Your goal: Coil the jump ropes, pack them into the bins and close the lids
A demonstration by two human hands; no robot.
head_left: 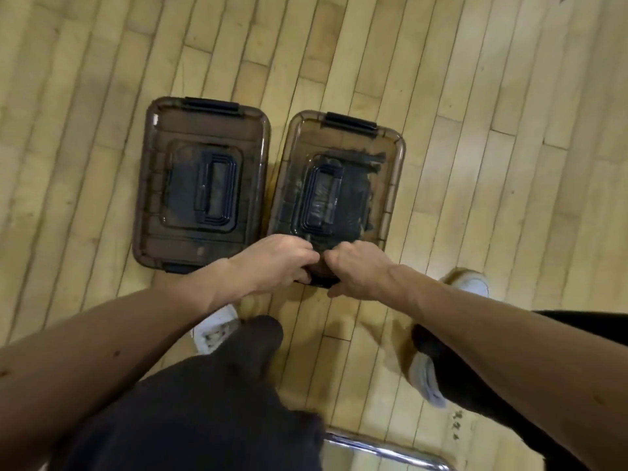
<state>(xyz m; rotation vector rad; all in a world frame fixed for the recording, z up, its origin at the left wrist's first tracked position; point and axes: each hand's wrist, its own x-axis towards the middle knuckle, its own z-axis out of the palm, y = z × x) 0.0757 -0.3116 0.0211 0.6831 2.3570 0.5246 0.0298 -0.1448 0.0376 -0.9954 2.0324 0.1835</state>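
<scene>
Two brown see-through bins stand side by side on the wooden floor, both with lids on. The left bin (pixel 200 188) has black latches at its far and near ends. Dark coiled rope shows through the lid of the right bin (pixel 387 185). My left hand (pixel 275 263) and my right hand (pixel 356 270) meet at the right bin's near end, fingers curled round its black near latch (pixel 321 282), which they mostly hide. Its far latch (pixel 351 123) lies flat.
My legs in dark trousers and white shoes (pixel 214 329) stand just before the bins. A chrome tube (pixel 384 450) of a chair runs along the bottom edge. Bare floorboards (pixel 509 130) surround the bins.
</scene>
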